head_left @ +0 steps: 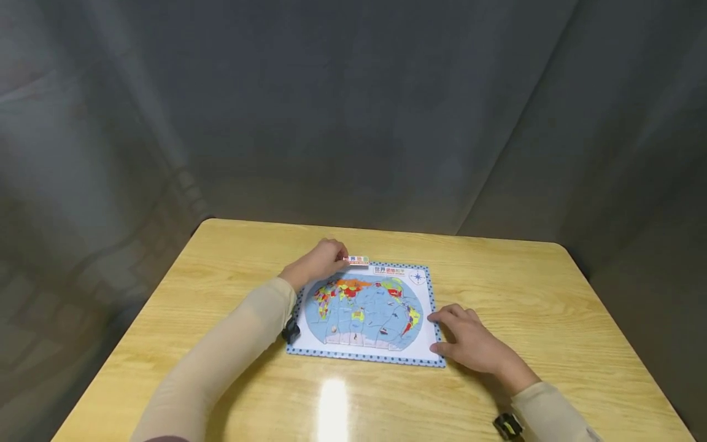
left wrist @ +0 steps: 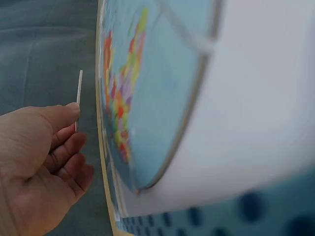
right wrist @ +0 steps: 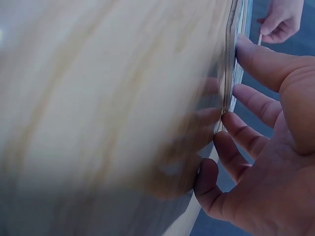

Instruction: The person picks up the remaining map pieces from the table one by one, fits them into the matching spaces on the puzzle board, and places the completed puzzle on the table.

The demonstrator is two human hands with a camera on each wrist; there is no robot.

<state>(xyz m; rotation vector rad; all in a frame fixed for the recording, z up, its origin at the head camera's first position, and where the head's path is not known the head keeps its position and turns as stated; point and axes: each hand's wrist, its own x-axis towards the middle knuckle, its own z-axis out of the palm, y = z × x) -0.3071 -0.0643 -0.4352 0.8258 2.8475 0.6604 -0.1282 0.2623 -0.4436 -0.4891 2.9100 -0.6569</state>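
Note:
A world map jigsaw puzzle [head_left: 364, 313], with a blue dotted border, lies flat on the table. Above its top edge, my left hand [head_left: 320, 263] pinches a small flat puzzle piece [head_left: 358, 260] printed with coloured characters. In the left wrist view that thin piece [left wrist: 79, 93] is seen edge-on between thumb and fingers, apart from the board. My right hand [head_left: 469, 341] lies at the board's right border, thumb and fingertips touching it with the fingers spread. The right wrist view shows this hand [right wrist: 275, 162] low beside the board's edge.
The wooden table [head_left: 221, 294] has rounded far corners and a bright reflection near the front. A grey curtain [head_left: 353, 123] hangs behind and around it. Dark wrist devices [head_left: 508, 425] sit on both wrists.

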